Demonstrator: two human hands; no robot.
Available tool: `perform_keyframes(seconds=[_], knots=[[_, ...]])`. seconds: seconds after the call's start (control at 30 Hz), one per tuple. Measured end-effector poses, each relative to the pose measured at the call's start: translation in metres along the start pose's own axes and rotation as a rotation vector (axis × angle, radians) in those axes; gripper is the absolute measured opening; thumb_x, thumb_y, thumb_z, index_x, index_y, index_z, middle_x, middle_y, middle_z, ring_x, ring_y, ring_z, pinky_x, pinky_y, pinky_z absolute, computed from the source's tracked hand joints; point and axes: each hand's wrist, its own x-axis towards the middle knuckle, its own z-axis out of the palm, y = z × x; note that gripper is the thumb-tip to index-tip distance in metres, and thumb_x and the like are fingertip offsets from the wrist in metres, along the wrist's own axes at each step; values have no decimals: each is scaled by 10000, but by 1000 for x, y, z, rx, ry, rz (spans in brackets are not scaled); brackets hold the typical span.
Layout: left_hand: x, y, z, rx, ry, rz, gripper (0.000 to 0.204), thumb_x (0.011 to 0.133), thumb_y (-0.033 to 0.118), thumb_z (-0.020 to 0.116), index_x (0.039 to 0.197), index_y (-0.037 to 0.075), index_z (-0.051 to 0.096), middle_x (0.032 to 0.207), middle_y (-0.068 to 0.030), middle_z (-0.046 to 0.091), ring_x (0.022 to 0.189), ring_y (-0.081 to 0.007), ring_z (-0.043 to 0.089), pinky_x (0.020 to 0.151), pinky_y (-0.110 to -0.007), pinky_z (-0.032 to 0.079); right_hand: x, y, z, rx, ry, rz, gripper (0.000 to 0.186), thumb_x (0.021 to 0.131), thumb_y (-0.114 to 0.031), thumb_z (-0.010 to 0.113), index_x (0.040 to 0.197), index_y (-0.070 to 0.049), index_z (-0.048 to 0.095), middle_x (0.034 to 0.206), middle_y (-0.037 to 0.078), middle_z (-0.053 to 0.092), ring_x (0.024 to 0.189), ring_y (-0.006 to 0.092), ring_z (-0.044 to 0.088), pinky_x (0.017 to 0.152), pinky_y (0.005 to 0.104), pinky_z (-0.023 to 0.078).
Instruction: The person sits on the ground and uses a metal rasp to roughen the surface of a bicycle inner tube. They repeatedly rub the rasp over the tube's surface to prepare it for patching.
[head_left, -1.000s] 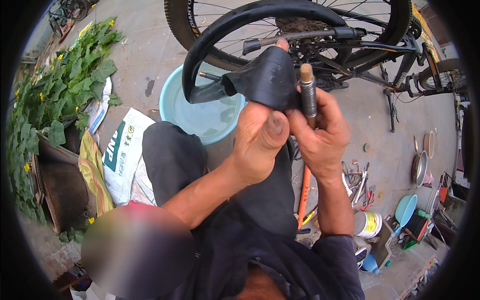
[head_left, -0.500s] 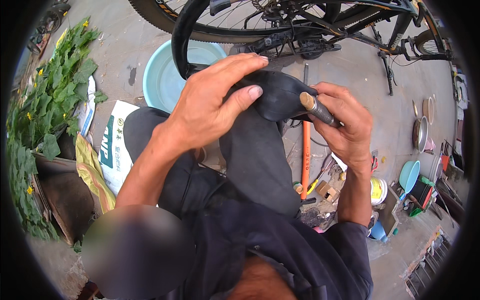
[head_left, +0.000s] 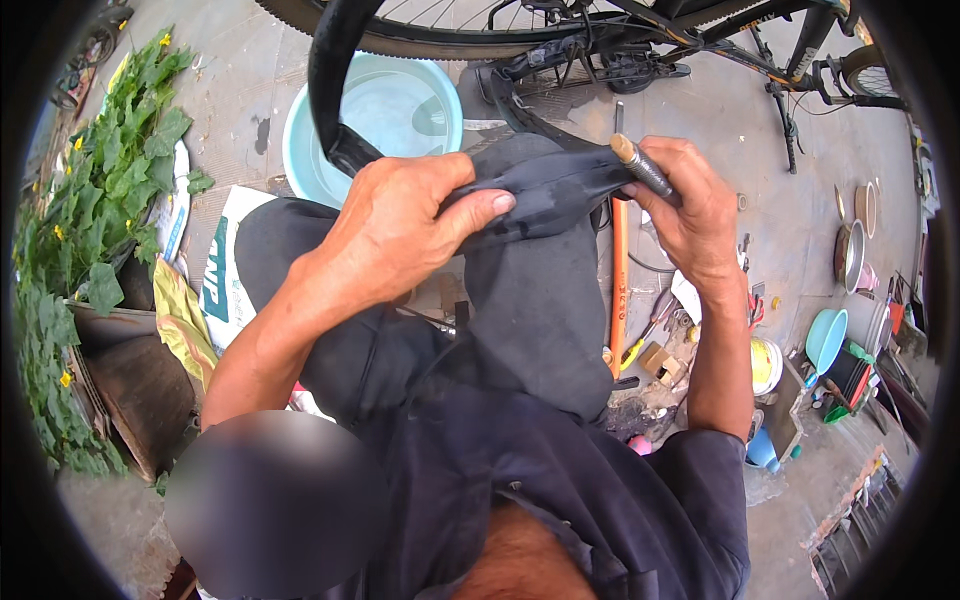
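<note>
A black bicycle inner tube (head_left: pixel 560 195) is stretched flat between my hands, above my knee. My left hand (head_left: pixel 385 225) is closed on it, thumb lying on top, and a loop of the tube rises behind that hand past the basin. My right hand (head_left: pixel 692 210) pinches the other end of the stretched part. It also holds a short rasp-like rod (head_left: pixel 648 168) with a wooden tip and a rough metal sleeve, the tip pointing up and left. My right fingers partly hide the rod and the tube there.
A light-blue basin of water (head_left: pixel 300 150) stands beyond my left hand. Ahead is a bicycle (head_left: pixel 700 60). An orange-handled tool (head_left: pixel 620 285), a small cardboard box (head_left: pixel 662 363) and a white tub (head_left: pixel 765 365) lie to the right. Leafy plants (head_left: pixel 100 230) grow at left.
The bulging tube part has been pulled longer and flatter between my hands. My left hand has moved slightly left and closed on it; my right hand has risen slightly with the rod.
</note>
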Motion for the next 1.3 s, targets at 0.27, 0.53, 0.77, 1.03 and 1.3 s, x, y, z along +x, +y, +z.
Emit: perform_keyframes(seconds=[0.27, 0.53, 0.77, 1.03, 1.3], knots=[[12, -3, 18, 119, 205, 5, 238, 842, 149, 774, 861, -1, 590, 749, -97, 586, 658, -178, 536, 617, -318, 462, -33, 25, 33, 292, 40, 229, 327, 793, -84, 799, 1087, -14, 672, 1026, 72, 627, 866, 141, 620, 693, 257, 505], [19, -2, 37, 44, 329, 344, 247, 774, -40, 744, 979, 2, 612, 1091, -135, 613, 977, -267, 632, 827, -334, 515, -34, -4, 44, 766, 279, 914, 272, 885, -246, 758, 923, 0, 649, 909, 61, 609, 582, 68, 548, 527, 207, 449], [23, 0, 36, 160, 435, 439, 301, 710, -19, 783, 960, 11, 619, 978, -127, 589, 809, -275, 623, 670, -338, 515, -35, 3, 50, 829, 201, 1199, 574, 872, -598, 663, 919, -34, 569, 689, 52, 579, 431, 86, 519, 348, 200, 331], [17, 14, 34, 102, 336, 419, 305, 713, -62, 781, 979, 1, 645, 966, -119, 608, 851, -227, 633, 709, -301, 516, -28, 4, 44, 1182, 132, 1332, 563, 828, -519, 760, 998, -17, 569, 810, 81, 565, 552, 90, 503, 399, 209, 338], [17, 20, 29, 77, 308, 385, 296, 723, -89, 757, 986, 16, 670, 975, -105, 605, 867, -217, 632, 723, -295, 511, -5, 15, 48, 1510, 304, 1146, 200, 861, 16, 666, 1005, -9, 529, 763, 23, 503, 574, 83, 460, 440, 220, 335]])
